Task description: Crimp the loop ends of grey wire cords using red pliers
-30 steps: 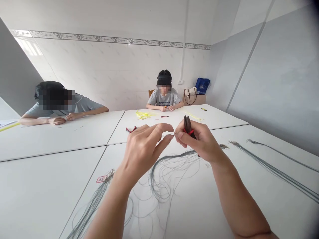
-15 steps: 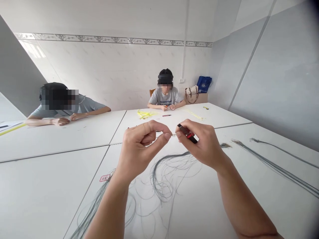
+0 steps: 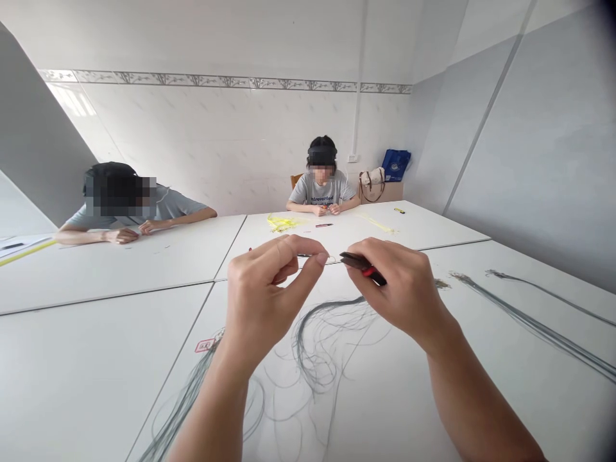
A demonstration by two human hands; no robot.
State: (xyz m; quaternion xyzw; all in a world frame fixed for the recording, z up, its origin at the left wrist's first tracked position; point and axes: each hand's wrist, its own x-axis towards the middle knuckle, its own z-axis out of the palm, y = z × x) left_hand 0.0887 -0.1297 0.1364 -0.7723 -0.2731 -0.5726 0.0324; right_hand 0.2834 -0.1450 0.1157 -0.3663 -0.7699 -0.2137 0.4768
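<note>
Above the table, my left hand (image 3: pixel 274 301) is closed, thumb and forefinger pinching a thin wire (image 3: pixel 332 258). The wire's fine curved end sticks out to the right of the fingertips. My right hand (image 3: pixel 399 289) is wrapped around small pliers (image 3: pixel 363 264) with dark jaws and red-and-black handles. Their jaws point left towards the wire end, with a small gap between. Below the hands lies a loose, curved bundle of thin grey wires (image 3: pixel 301 343), its strands spread on the table. Another grey bundle (image 3: pixel 185 398) lies beside my left forearm, near a red-edged tag (image 3: pixel 205 346).
More grey bundles (image 3: pixel 524 314) lie on the white table (image 3: pixel 96 359) at right. Across it sit two people, one at left (image 3: pixel 125 199) and one opposite (image 3: pixel 322 186). Yellow strands (image 3: pixel 283 223) and a yellow cutter (image 3: pixel 399 210) lie on the far side.
My right hand has drawn slightly right, away from the wire end, and the pliers have turned so their jaws point left. My left hand keeps its pinch, shifted slightly left.
</note>
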